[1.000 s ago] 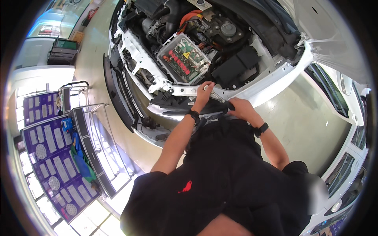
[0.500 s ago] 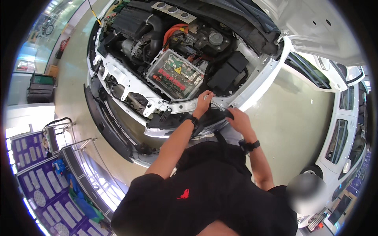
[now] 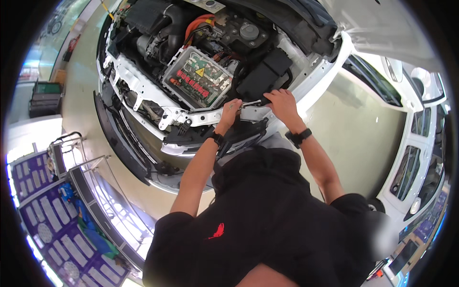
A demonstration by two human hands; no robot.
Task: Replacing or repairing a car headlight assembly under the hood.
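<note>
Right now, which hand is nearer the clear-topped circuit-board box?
Left. The left hand is just off the lower right side of the circuit-board box, at one end of the slim metal tool; the right hand is farther right, at the tool's other end.

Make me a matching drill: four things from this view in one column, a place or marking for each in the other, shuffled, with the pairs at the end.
1. Slim silver metal tool
2. Clear-lidded rectangular box of circuit boards
3. Thick orange cables
4. Purple panels with pale strips

A. Bears a yellow triangular label
B. Lower left of the picture
C. Spans the gap between the left hand and the right hand
D. Beside a curved black hose

Pairs: 1-C, 2-A, 3-D, 4-B
</note>
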